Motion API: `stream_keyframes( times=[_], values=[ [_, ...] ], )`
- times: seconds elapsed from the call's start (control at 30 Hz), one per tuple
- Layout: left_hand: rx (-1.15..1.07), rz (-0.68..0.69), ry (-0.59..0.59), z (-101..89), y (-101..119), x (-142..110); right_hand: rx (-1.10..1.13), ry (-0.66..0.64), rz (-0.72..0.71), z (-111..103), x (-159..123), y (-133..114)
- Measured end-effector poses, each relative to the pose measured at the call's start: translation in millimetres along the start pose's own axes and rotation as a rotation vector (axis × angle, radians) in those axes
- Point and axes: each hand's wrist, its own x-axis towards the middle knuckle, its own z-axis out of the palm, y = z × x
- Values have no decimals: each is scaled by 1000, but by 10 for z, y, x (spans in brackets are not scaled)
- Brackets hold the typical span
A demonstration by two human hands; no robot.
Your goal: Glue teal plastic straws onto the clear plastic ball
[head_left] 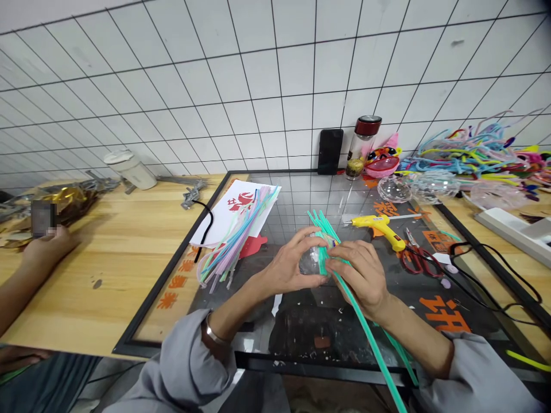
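Observation:
My left hand (286, 267) curls around a clear plastic ball (307, 261), thumb below and fingers on top. Several green pipe cleaners (322, 261) lie side by side against the ball, their short ends poking up beyond my fingers. At the ball's right side, my right hand (362, 274) pinches a long green pipe cleaner (365, 330) that runs down past the table's front edge. My fingertips hide where it meets the ball. To the right lie a yellow hot glue gun (379, 223) and red-handled scissors (415, 261).
Pastel pipe cleaners (241, 235) rest on white paper (210, 221) to the left. A phone (330, 151) and a glass bottle (361, 146) stand against the tiled wall. Clear plastic balls (434, 186) and colourful pipe cleaners (469, 149) sit back right. Another person's hand (54, 249) holds something blurred.

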Motion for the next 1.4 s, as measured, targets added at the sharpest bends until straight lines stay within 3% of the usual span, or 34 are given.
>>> stream_keyframes(
  times=[0.53, 0.67, 0.77, 0.93, 1.0, 1.17, 1.4],
  values=[
    [-24, -7, 11, 3, -7, 1, -49, 11, -42, 20, 53, -25],
    [-138, -94, 10, -19, 26, 0, -44, 10, -30, 30, 41, -9],
    [-328, -220, 131, -37, 37, -5, -30, 12, -6, 41, 38, -7],
    [-654, -370, 529, -68, 10, 39, -37, 41, -21, 39, 50, -8],
    [-726, -409, 623, -76, -5, 68, -37, 30, -25, 34, 53, 0],
    [-839, -443, 723, -77, 1, 113, -60, 19, -50, 22, 53, 14],
    [-879, -467, 719, -73, 29, 132, -67, -17, -59, 15, 27, 19]
  ],
)
